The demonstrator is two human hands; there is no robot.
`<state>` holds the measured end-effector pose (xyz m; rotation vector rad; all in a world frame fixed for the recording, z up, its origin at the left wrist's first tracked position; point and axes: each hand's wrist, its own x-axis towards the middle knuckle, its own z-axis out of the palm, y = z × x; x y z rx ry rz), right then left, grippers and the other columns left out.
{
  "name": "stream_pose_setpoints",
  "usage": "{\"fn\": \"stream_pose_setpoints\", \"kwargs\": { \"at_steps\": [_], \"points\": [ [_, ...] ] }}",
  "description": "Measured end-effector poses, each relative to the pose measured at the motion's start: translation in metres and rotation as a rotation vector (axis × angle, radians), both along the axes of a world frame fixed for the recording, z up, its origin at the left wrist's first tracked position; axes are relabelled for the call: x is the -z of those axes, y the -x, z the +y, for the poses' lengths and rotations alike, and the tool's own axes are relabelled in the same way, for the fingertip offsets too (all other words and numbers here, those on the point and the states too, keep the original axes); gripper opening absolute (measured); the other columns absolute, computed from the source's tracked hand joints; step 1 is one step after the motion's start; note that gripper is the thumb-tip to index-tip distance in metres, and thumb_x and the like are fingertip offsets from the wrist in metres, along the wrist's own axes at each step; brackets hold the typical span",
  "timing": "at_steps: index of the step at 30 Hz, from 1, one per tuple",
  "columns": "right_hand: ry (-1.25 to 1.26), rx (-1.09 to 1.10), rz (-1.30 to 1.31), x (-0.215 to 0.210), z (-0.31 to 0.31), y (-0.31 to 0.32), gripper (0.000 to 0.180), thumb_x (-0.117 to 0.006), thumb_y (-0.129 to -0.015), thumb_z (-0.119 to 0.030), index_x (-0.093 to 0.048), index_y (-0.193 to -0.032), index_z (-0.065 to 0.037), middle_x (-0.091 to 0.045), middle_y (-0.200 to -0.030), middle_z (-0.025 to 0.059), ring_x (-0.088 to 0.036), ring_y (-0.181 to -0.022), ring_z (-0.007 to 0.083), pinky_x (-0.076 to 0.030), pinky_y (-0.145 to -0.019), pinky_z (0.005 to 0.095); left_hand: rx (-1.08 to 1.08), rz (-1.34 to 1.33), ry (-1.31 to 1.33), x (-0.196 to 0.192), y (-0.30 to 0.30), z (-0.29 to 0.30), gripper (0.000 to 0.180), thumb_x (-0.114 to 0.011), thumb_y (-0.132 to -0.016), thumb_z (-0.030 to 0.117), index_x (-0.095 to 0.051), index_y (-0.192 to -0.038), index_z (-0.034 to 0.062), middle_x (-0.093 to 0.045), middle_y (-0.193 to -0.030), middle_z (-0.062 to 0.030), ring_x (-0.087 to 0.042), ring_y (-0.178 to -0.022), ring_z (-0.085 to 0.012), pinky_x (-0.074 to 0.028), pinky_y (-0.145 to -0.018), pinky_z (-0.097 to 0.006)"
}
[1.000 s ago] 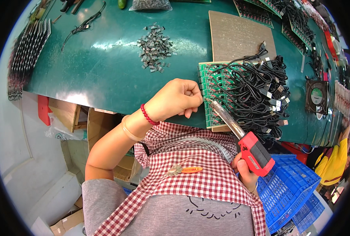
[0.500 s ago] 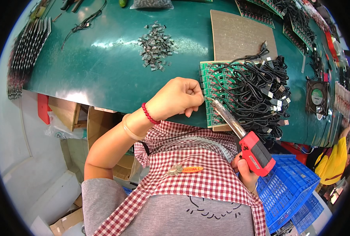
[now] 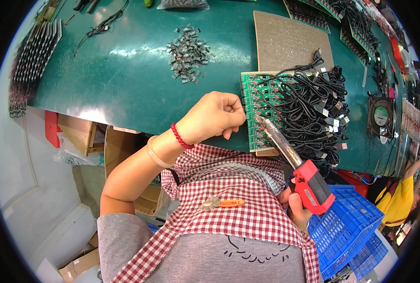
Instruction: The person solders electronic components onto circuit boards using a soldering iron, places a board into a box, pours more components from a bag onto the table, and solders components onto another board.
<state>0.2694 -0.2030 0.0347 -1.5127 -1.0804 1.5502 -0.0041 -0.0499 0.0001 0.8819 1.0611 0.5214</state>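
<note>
Change: next to nothing has moved in the last second. The left hand [image 3: 218,115] sits curled at the same board edge, and the iron's tip is just a touch closer to it.

Left hand: closed into a loose fist, fingertips pinched on something too small to make out, pressed against the left edge of the green rectangular circuit board panel [image 3: 256,111].

Right hand: the right hand [image 3: 296,207] is wrapped around the red-handled soldering iron [image 3: 292,162], low at the apron, with the metal barrel angled up and left.

Iron tip: over the lower left part of the panel, just beside the left fingertips. Whether it touches the board I can't tell.

Board: lying at the near edge of the dark green worktop [image 3: 125,61], half buried under a tangle of black cables with small plugs [image 3: 313,111].

Reading: steady hands and hardly any drift, so this looks like one joint being worked in place, not a move to a new spot.

Nearby: a heap of small grey metal parts [image 3: 188,54] lies well apart up the worktop. A blue plastic crate [image 3: 349,231] sits down by the right side.
</note>
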Motion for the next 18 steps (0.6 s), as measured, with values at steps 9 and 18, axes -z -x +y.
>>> {"fn": "stream_pose_setpoints", "kwargs": {
  "at_steps": [9, 18],
  "points": [
    [-0.091, -0.019, -0.114, 0.005, 0.002, 0.005, 0.007, -0.054, -0.083, -0.001, -0.058, -0.088, 0.003, -0.058, -0.073, 0.0063, -0.053, -0.065, 0.0137, -0.043, -0.059, 0.0261, -0.003, 0.003, 0.002, 0.003, 0.0, 0.0, 0.01, -0.059, -0.079, 0.006, -0.056, -0.071, 0.0003, -0.058, -0.063, -0.0034, -0.052, -0.048, -0.0067, -0.042, -0.045, -0.02],
    [-0.149, 0.058, 0.026, -0.003, 0.004, 0.01, 0.036, -0.053, -0.086, -0.018, -0.043, -0.113, 0.004, -0.049, -0.061, 0.0079, -0.042, -0.047, 0.0126, -0.04, -0.048, 0.0273, -0.076, 0.729, -0.634, -0.011, 0.03, -0.005, 0.012, -0.063, -0.078, 0.01, -0.057, -0.082, -0.0002, -0.06, -0.064, -0.009, -0.057, -0.05, -0.0151, -0.044, -0.047, -0.027]
  ]
}}
